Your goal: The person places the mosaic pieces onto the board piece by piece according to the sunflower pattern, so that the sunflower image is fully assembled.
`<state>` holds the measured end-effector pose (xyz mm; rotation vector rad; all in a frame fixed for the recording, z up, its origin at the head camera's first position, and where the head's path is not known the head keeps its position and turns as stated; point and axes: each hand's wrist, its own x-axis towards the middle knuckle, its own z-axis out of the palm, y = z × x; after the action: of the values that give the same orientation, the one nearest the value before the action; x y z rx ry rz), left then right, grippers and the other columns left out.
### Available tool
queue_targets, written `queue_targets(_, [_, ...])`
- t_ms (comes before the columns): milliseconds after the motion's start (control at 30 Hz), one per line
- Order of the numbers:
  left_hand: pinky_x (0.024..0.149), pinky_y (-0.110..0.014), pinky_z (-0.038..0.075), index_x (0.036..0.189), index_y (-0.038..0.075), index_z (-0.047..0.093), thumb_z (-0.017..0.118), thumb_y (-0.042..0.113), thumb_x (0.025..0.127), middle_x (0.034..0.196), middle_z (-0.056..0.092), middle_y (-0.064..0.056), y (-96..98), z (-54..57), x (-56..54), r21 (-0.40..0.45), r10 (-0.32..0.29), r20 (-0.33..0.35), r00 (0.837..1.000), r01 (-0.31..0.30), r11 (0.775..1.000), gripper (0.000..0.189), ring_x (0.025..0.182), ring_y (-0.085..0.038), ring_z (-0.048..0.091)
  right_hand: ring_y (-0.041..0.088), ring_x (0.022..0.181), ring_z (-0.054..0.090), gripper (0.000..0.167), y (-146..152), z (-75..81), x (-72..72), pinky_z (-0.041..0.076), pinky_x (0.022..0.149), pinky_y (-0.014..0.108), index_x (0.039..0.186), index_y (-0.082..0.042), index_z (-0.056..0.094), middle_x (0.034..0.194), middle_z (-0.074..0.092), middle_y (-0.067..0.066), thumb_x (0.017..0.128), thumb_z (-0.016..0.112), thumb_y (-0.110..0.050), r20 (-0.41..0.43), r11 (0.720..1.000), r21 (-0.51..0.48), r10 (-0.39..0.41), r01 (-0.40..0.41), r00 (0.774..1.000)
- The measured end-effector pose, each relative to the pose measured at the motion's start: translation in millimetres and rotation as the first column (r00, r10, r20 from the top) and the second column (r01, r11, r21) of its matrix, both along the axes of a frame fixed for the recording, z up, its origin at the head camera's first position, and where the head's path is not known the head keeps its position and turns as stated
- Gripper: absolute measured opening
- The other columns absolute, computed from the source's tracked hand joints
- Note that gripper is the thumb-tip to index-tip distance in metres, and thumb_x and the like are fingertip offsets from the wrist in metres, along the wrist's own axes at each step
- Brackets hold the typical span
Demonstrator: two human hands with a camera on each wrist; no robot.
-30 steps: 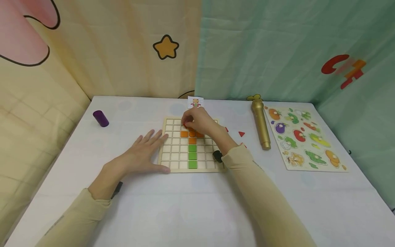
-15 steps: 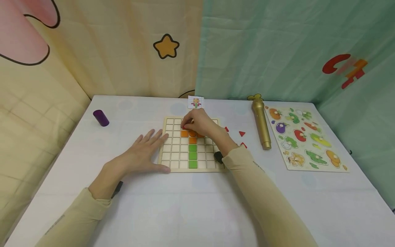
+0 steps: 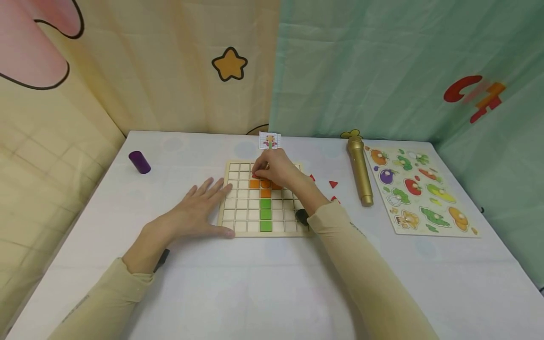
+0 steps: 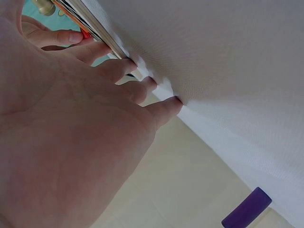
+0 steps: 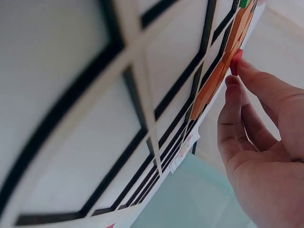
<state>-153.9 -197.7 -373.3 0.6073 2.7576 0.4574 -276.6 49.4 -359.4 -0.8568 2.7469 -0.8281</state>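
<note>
A wooden grid board [image 3: 272, 234] lies on the white-covered table. Its middle column holds several green square tiles [image 3: 265, 215], with orange tiles [image 3: 254, 184] above them. My left hand [image 3: 193, 212] rests flat with spread fingers at the board's left edge, thumb by the lower left corner. Over the upper part of the grid, my right hand [image 3: 276, 166] pinches a small red piece [image 5: 235, 61] between thumb and fingertips. In the right wrist view that piece is right at the orange tiles. The right hand hides some of the upper cells.
Red triangles [image 3: 333, 184] lie right of the board. Behind it is a small pattern card [image 3: 264, 140]. A gold microphone-shaped stick [image 3: 360, 172] and a vegetable peg puzzle [image 3: 393, 215] are at the right. A purple cylinder [image 3: 140, 162] lies at the far left. Curtains hang behind the table.
My right hand makes only small shifts over the same upper cells, with the red piece still in its fingertips. The left hand stays where it was.
</note>
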Motion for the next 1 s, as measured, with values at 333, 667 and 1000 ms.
queue_targets(333, [0.128, -0.071, 0.005, 0.170, 0.012, 0.020, 0.077, 0.074, 0.080, 0.177, 0.010, -0.018, 1.2, -1.3, -2.4, -0.014, -0.001, 0.004, 1.000, 0.001, 1.000, 0.124, 0.163, -0.045, 0.002, 0.019, 0.094, 0.069, 0.015, 6.7, 1.1, 0.6, 0.059, 0.081, 0.031, 0.108, -0.011, 0.084, 0.106, 0.080, 0.003, 0.102, 0.071, -0.013, -0.044, 1.000, -0.019, -0.015, 0.014, 0.999])
queue_targets(667, [0.128, -0.071, 0.005, 0.169, 0.011, 0.020, 0.078, 0.074, 0.079, 0.177, 0.010, -0.019, 2.6, -1.0, -2.5, -0.012, -0.002, 0.004, 1.000, 0.002, 1.000, 0.124, 0.163, -0.046, 0.003, 0.023, 0.093, 0.068, 0.015, 31.1, 4.7, 7.9, 0.057, 0.085, 0.036, 0.111, -0.005, 0.080, 0.100, 0.078, 0.008, 0.100, 0.072, -0.012, -0.071, 0.998, -0.051, -0.042, 0.039, 0.997])
queue_targets(1000, [0.127, -0.072, 0.005, 0.169, 0.011, 0.022, 0.080, 0.072, 0.079, 0.177, 0.011, -0.019, 3.0, 0.6, -1.7, -0.007, 0.007, 0.008, 1.000, -0.007, 1.000, 0.124, 0.163, -0.047, 0.003, 0.026, 0.099, 0.070, 0.019, 82.8, 14.3, 20.1, 0.058, 0.092, 0.043, 0.115, -0.003, 0.078, 0.104, 0.077, 0.010, 0.100, 0.072, -0.012, -0.039, 0.991, -0.046, -0.126, 0.124, 0.991])
